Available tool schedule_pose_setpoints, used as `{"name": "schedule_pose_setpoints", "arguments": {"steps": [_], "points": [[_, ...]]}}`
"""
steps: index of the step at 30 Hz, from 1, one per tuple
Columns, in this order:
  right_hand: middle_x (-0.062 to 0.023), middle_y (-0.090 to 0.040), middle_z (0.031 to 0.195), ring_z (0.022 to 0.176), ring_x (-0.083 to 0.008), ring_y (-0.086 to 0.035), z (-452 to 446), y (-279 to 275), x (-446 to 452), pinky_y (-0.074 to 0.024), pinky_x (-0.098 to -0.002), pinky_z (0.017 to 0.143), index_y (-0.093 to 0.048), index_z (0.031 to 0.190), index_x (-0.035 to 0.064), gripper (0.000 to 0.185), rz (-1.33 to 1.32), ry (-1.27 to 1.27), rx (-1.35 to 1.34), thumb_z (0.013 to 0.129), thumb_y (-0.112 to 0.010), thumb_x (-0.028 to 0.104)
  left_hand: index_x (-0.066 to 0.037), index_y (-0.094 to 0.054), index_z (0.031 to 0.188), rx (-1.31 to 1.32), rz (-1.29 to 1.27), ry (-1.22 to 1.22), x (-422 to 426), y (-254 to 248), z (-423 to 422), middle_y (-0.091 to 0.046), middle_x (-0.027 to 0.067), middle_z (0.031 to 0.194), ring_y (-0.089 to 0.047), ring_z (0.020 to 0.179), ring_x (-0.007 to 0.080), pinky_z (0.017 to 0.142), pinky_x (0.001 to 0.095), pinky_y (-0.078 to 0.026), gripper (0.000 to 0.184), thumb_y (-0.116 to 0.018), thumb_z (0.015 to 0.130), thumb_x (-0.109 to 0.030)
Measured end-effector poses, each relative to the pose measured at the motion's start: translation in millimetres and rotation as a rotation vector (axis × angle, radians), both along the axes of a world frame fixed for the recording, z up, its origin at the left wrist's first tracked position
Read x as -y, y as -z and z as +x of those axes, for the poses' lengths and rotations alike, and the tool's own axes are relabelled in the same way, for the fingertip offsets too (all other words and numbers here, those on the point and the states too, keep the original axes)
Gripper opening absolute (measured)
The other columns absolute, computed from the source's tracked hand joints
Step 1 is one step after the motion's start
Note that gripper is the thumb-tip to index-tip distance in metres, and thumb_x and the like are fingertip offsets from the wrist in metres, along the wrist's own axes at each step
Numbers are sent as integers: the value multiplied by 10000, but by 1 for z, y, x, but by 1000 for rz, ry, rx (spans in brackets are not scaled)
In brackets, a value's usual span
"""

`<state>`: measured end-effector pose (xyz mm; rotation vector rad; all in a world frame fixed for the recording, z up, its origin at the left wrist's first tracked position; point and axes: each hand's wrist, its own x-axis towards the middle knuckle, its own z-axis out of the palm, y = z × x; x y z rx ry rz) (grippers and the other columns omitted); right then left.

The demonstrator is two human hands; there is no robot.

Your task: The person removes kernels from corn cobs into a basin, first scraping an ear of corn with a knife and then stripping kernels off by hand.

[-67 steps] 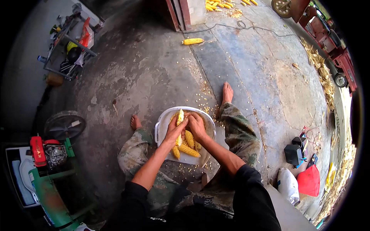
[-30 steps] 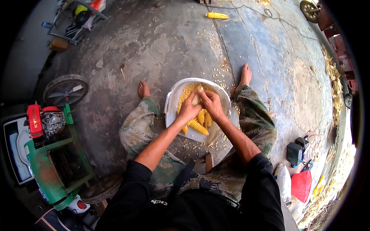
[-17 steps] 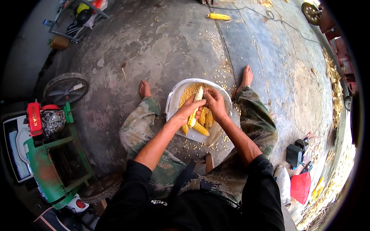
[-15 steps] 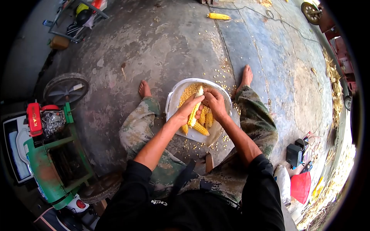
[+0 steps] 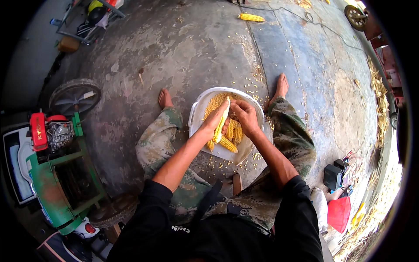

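Observation:
My left hand (image 5: 214, 122) is wrapped around a partly stripped corn cob (image 5: 221, 126), tilted with its pale bare tip up and yellow kernels on the lower part. Close beside the upper end of that cob is my right hand (image 5: 245, 116), its fingers curled in; whatever they pinch is hidden. Both hands are over a white tub (image 5: 195, 114) between my legs. Loose corn kernels (image 5: 214, 103) cover its far side, and several whole corn cobs (image 5: 235, 132) lie in its near part.
Kernels (image 5: 251, 89) are scattered on the concrete floor around the tub. One corn cob (image 5: 251, 17) lies farther ahead near a cable (image 5: 325, 25). A green machine with a red engine (image 5: 59, 183) stands at left; a black box (image 5: 332, 176) and red bag (image 5: 339, 214) are at right.
The cob in my left hand has turned slightly, and my right hand has shifted a little at its upper end. The whole view has moved slightly.

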<state>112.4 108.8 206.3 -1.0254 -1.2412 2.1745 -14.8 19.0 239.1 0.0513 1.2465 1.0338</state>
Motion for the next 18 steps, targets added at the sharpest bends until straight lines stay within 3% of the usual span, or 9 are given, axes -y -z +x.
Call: {"name": "schedule_pose_setpoints", "arguments": {"steps": [3,6,11,13,14,15,17,18], "points": [[-81,-692,950,857,-148,-650,-1,4,1,-542,-299,779,-664,1127,-31,259,39,21,45,968,-600,164,-152,-538,919,3,20,-18,1,-1,1,-491,-9,603,-487,454,97,400,246,-397,391,-536,957,-542],[-108,-698,888,816,-165,-657,1,10,-1,-539,-320,770,-683,1048,-42,269,179,-33,171,945,-599,192,-135,-549,941,-134,-2,19,1,3,3,-515,5,657,-520,505,102,432,251,-421,349,-551,950,-483],[-191,-688,832,765,-231,-660,7,14,-11,-520,-380,771,-684,987,-62,374,485,-154,364,925,-564,287,-110,-582,1047,70,52,-183,4,16,5,-608,39,797,-574,583,155,502,302,-487,372,-474,985,-461],[-220,-678,850,764,-271,-654,6,12,-14,-509,-420,774,-679,991,-61,416,383,-116,422,953,-524,322,-96,-586,1115,83,56,-163,5,22,3,-641,65,894,-602,629,174,540,331,-517,405,-432,1005,-454],[-171,-660,765,698,-223,-626,4,32,-11,-508,-384,682,-667,954,-58,438,367,-25,270,992,-513,350,-90,-586,1128,114,98,-130,6,25,2,-641,73,913,-612,655,173,554,335,-524,412,-424,1012,-451],[-171,-660,765,698,-223,-626,3,18,-11,-508,-384,682,-667,954,-58,438,367,-26,271,992,-513,350,-85,-586,1141,144,140,-97,6,25,2,-641,82,931,-621,680,172,568,340,-531,420,-416,1018,-448],[-95,-607,696,635,-156,-573,-1,-26,-11,-472,-317,582,-644,948,-41,465,-126,-108,160,1023,-495,394,-74,-581,1147,159,140,-72,7,24,4,-640,83,928,-631,695,175,581,341,-541,434,-411,1024,-454],[-37,-564,697,613,-99,-528,1,-24,-10,-420,-257,525,-626,971,-22,463,-144,-160,138,1030,-492,417,-63,-577,1153,172,140,-45,6,22,5,-639,85,925,-640,710,178,595,342,-552,449,-406,1030,-460]]}}
